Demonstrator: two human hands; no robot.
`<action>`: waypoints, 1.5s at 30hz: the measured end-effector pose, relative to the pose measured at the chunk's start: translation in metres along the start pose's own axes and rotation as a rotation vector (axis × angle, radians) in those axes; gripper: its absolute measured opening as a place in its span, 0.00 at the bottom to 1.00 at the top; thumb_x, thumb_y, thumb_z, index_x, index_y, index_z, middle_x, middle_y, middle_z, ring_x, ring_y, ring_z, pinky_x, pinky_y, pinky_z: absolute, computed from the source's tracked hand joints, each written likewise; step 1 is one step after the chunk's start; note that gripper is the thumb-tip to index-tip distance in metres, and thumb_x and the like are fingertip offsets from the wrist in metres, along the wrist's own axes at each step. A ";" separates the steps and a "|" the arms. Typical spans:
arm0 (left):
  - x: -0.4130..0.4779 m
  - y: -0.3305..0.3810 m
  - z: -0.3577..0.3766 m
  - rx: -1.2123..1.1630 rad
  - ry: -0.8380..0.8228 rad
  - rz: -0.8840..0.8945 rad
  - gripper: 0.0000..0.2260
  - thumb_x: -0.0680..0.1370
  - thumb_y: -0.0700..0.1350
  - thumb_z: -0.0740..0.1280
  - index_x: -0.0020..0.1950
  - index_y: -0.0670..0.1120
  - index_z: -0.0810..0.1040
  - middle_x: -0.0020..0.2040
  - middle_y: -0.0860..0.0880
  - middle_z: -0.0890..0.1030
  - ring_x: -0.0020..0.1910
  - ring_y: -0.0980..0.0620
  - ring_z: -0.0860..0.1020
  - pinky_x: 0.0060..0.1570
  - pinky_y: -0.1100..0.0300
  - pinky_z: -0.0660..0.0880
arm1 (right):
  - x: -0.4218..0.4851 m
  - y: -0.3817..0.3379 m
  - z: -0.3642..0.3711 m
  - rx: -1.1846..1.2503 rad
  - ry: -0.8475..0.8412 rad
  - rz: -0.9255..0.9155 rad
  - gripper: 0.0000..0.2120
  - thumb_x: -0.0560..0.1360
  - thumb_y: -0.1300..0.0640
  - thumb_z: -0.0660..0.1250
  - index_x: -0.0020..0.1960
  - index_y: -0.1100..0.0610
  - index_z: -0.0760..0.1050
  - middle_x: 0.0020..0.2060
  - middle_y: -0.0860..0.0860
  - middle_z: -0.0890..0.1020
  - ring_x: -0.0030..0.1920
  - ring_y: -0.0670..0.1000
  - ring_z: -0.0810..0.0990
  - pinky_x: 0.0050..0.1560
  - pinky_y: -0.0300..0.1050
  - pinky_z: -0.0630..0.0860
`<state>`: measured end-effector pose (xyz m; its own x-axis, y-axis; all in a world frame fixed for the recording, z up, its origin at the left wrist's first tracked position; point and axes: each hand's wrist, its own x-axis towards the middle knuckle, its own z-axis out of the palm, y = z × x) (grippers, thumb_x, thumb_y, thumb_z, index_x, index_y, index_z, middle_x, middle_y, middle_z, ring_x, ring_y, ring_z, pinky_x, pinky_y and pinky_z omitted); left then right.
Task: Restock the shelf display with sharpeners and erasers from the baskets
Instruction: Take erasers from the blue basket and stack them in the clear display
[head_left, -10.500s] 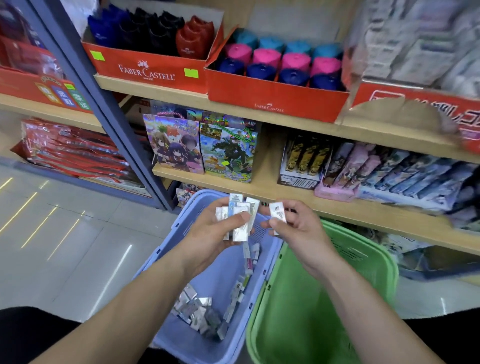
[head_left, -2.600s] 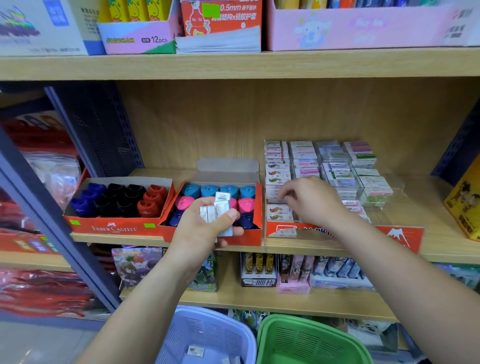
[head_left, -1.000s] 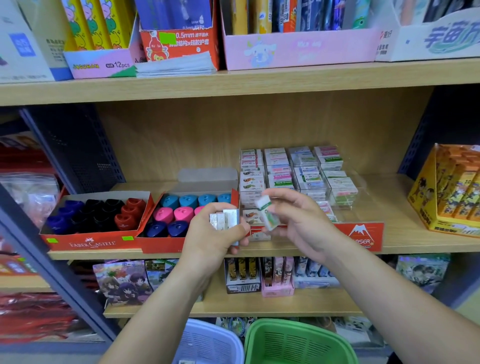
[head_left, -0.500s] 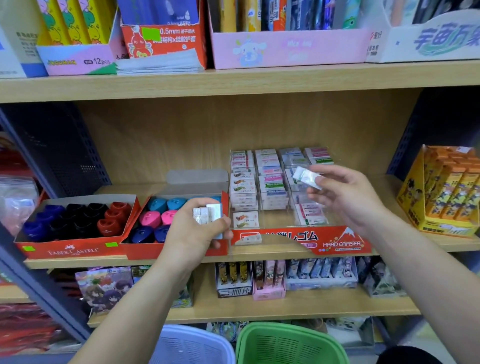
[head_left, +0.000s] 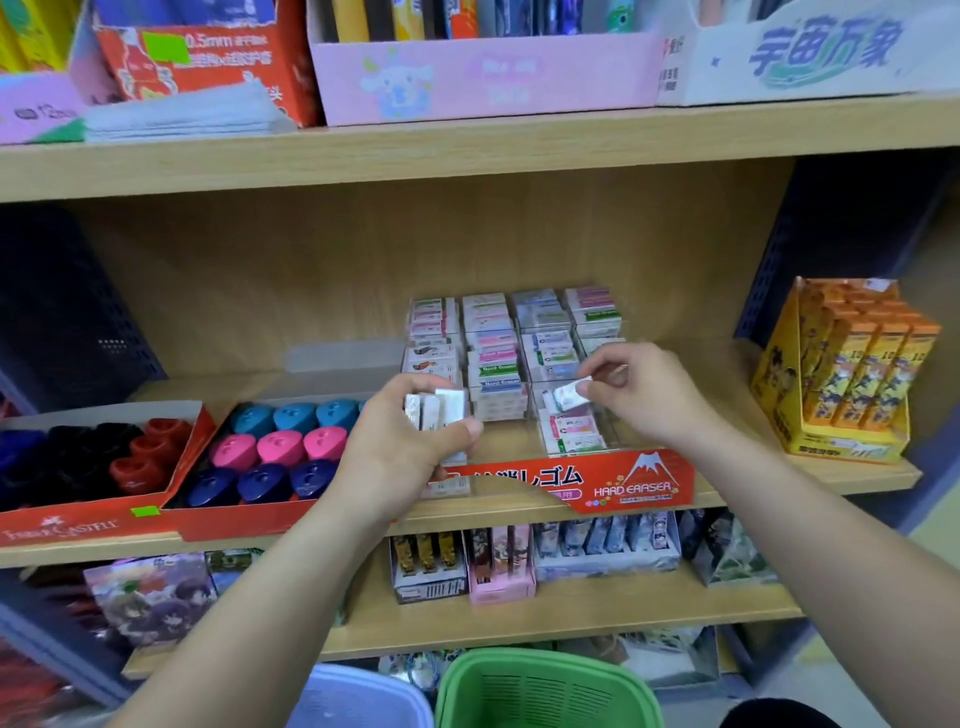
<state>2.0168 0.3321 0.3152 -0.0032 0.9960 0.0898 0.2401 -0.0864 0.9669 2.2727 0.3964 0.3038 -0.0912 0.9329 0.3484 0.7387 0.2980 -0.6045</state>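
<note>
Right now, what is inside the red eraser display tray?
Stacked wrapped erasers in clear compartments. The left hand, gripping an eraser bundle, covers the tray's front-left part.

The shelf (head_left: 727, 410) is pale, matt wood-grain board. The sharpeners (head_left: 270, 447) at left are glossy plastic in a red cardboard box (head_left: 78, 525). The wrapped erasers (head_left: 436, 410) in the left hand (head_left: 395, 452) shine with clear film, as does the single eraser (head_left: 569, 396) the right hand (head_left: 644, 395) pinches. The near green basket (head_left: 545, 691) is slotted plastic.

Wooden shelves (head_left: 467, 156), dark perforated side panels (head_left: 67, 312)
</note>
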 end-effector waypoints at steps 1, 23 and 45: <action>-0.001 0.001 0.002 0.002 -0.003 -0.005 0.16 0.75 0.43 0.76 0.59 0.50 0.75 0.40 0.46 0.87 0.34 0.54 0.80 0.34 0.58 0.77 | 0.002 0.001 0.002 -0.049 -0.013 -0.040 0.03 0.75 0.57 0.75 0.45 0.50 0.83 0.41 0.39 0.80 0.42 0.39 0.78 0.46 0.37 0.73; -0.017 0.006 -0.009 -0.146 0.100 -0.027 0.11 0.74 0.52 0.76 0.52 0.49 0.82 0.41 0.46 0.84 0.30 0.49 0.74 0.32 0.56 0.72 | -0.053 -0.089 0.039 0.696 -0.226 0.019 0.12 0.73 0.62 0.76 0.56 0.54 0.83 0.46 0.55 0.85 0.41 0.48 0.83 0.44 0.43 0.82; -0.042 -0.005 -0.031 -0.102 0.008 -0.059 0.05 0.78 0.48 0.73 0.52 0.50 0.82 0.27 0.47 0.73 0.24 0.54 0.68 0.27 0.62 0.68 | -0.064 -0.100 0.041 0.736 -0.398 0.024 0.22 0.76 0.66 0.72 0.64 0.48 0.78 0.38 0.52 0.83 0.36 0.50 0.81 0.40 0.41 0.77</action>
<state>1.9854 0.2898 0.3140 -0.0224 0.9992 0.0338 0.1389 -0.0304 0.9898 2.1772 0.3148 0.3131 -0.4120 0.9013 0.1339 0.1317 0.2043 -0.9700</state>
